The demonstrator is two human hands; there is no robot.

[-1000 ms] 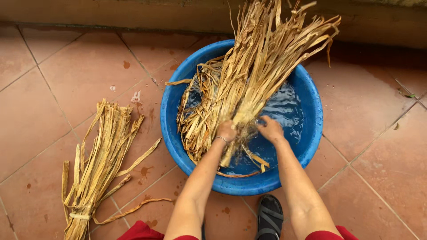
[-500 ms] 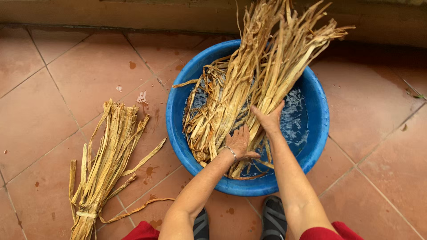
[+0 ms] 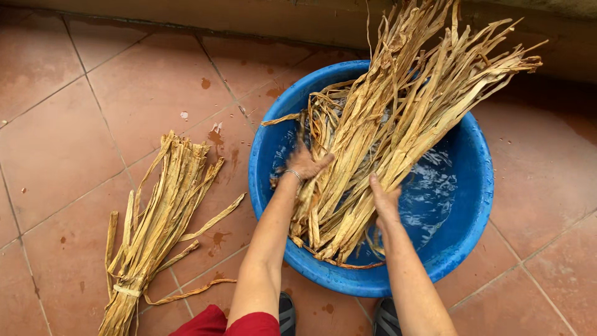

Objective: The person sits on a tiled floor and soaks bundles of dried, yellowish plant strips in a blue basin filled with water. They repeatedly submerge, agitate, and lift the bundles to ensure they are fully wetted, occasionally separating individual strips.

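A tied bundle point(image 3: 155, 230) of dry leaves lies on the tiles point(image 3: 68, 143) left of the blue basin point(image 3: 479, 180), apart from it. The basin holds water point(image 3: 429, 193) and a sheaf of leaves point(image 3: 385, 137), tips overhanging the far rim. Left hand point(image 3: 305, 163) presses flat on the sheaf; right hand point(image 3: 384, 200) grips its strands

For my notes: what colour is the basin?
The basin is bright blue, seen clearly in the head view.
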